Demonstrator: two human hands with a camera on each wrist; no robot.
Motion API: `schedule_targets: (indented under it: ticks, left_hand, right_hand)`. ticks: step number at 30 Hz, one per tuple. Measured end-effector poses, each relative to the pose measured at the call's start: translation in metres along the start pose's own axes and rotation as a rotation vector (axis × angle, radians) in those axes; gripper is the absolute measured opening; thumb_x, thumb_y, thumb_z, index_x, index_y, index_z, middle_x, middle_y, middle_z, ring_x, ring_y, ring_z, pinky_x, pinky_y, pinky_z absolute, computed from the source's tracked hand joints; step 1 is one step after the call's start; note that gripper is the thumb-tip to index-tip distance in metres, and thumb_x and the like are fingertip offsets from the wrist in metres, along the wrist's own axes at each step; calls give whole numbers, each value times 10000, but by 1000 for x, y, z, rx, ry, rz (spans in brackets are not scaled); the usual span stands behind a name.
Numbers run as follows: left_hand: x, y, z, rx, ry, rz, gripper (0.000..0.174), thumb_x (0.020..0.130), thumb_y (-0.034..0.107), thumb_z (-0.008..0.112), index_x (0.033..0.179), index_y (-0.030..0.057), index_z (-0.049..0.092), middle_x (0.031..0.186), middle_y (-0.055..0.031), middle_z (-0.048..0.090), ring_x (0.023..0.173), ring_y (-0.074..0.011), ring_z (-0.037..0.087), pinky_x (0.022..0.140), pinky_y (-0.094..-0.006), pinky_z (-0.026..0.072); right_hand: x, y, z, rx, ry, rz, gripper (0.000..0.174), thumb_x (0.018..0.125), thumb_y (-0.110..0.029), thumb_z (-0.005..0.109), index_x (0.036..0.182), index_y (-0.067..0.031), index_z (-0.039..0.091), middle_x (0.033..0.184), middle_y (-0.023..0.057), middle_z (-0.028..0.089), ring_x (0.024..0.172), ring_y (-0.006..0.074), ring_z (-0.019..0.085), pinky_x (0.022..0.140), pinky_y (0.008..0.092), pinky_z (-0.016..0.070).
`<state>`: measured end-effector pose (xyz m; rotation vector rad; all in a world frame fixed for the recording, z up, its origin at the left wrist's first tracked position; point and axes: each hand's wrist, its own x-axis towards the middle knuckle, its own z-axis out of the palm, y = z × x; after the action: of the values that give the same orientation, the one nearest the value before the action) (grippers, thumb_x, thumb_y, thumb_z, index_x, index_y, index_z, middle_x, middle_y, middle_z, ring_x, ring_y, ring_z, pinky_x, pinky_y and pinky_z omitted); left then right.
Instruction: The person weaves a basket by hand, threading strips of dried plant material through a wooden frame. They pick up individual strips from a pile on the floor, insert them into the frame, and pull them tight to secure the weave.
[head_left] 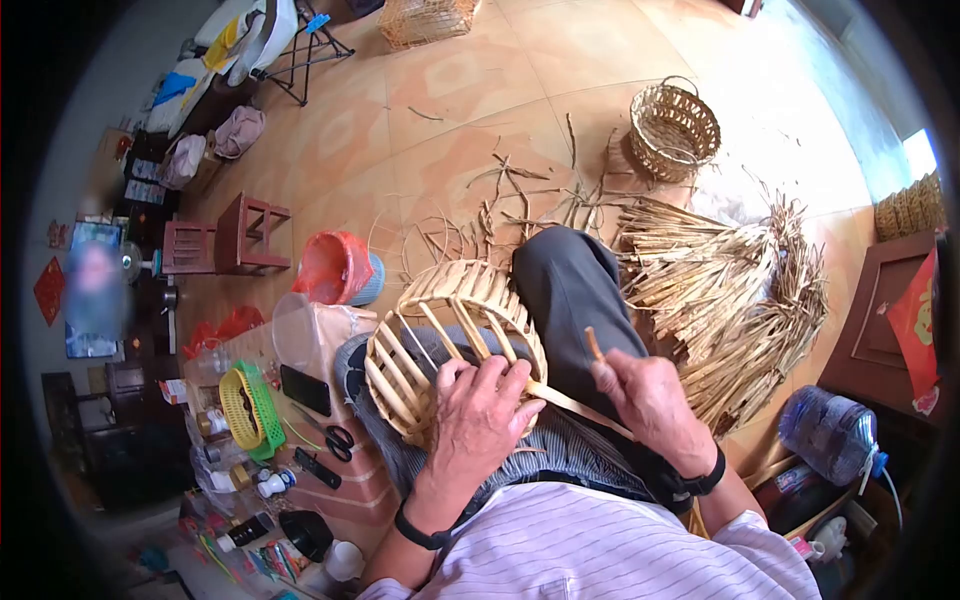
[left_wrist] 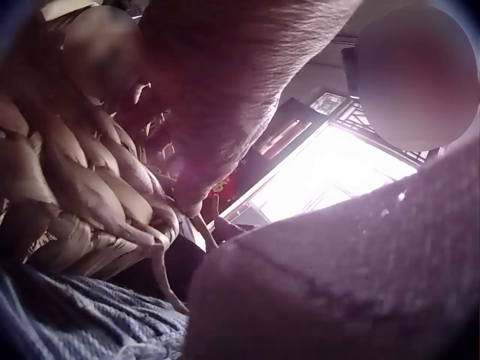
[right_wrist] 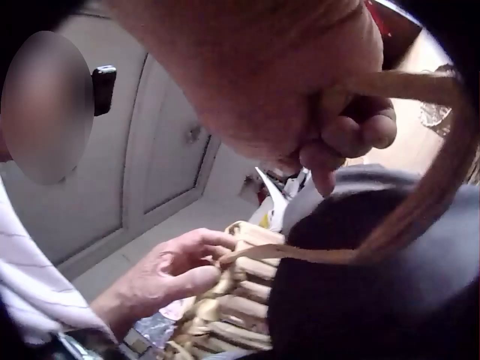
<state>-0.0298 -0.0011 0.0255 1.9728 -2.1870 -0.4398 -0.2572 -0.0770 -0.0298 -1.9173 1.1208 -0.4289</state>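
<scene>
A partly woven basket (head_left: 463, 277) of pale flat plant strips lies tilted across the person's lap. My left hand (head_left: 475, 410) grips its near rim, fingers bent over the slats and thumb beside a strip. That long strip (head_left: 585, 410) runs from the rim toward my right hand (head_left: 655, 405), which holds it over the right thigh. In the right wrist view the strip (right_wrist: 315, 255) bends in a wide loop up into the fist, and the left hand (right_wrist: 172, 274) pinches it near the rim. Thick braided weave (left_wrist: 90, 176) fills the left side of the left wrist view.
A bundle of dried strips (head_left: 720, 290) lies on the floor at the right, below a finished basket (head_left: 675, 140). On the left, a low table (head_left: 365, 455) bears scissors (head_left: 338, 440), a phone (head_left: 305, 390) and a green basket (head_left: 262, 410). A red-lined bucket (head_left: 335, 268) stands beyond.
</scene>
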Motion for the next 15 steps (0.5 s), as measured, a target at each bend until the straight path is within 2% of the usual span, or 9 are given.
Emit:
schedule_targets:
  ticks: [1,2,5,6,9,10,13,15]
  left_hand:
    - [1,1,-2,1,-22,-2,493,822,263,847,1240,74,667,1067,-88,653,988,-286,655,985,-443,426]
    - [4,4,-7,-41,-59,-5,421,843,209,827,1209,61,680,1070,-116,652,1000,-321,661,951,-454,471]
    - [8,5,-5,-243,-134,-91,330,885,116,767,1194,36,678,1071,-149,647,1011,-373,665,906,-468,516]
    - [11,7,-9,-314,-143,-116,281,918,31,677,1199,14,668,1077,-182,645,1013,-410,665,881,-470,537]
    - [17,5,-16,-429,-220,-207,266,939,-2,608,1199,9,664,1086,-195,650,998,-410,668,886,-469,536]
    - [19,4,-17,-422,-207,-204,255,945,-7,581,1184,6,669,1070,-203,662,989,-408,671,882,-463,536]
    - [25,0,-17,-407,-221,-204,229,952,7,575,1155,3,681,1039,-203,672,981,-414,670,876,-459,533]
    - [29,-2,-16,-408,-211,-237,198,959,44,622,1142,15,692,1014,-201,715,974,-407,696,861,-450,544]
  right_hand:
    - [-2,-6,-2,38,-47,-4,323,1047,-271,633,833,-31,606,675,251,610,658,487,626,583,553,486]
    - [-4,-8,-2,85,-95,-7,334,1063,-280,608,843,-29,627,685,262,607,674,481,626,600,542,485]
    - [0,-13,-6,312,-261,20,367,1079,-299,579,848,-24,653,703,280,599,707,487,612,619,530,481]
    - [1,-13,-5,391,-306,10,426,1097,-320,546,833,2,633,637,211,586,604,391,610,595,464,469]
    - [9,-12,2,708,-629,200,463,1106,-327,527,804,19,580,594,93,539,536,212,542,562,388,446]
    - [11,-13,7,799,-700,268,488,1118,-324,487,749,-7,530,590,-2,477,556,87,451,526,313,389]
    - [16,-10,20,1099,-790,292,494,1140,-342,460,700,-118,436,591,-48,421,520,59,381,483,249,303]
    - [16,-11,19,1165,-789,387,478,1135,-325,449,700,-129,420,593,-43,412,516,56,369,479,245,288]
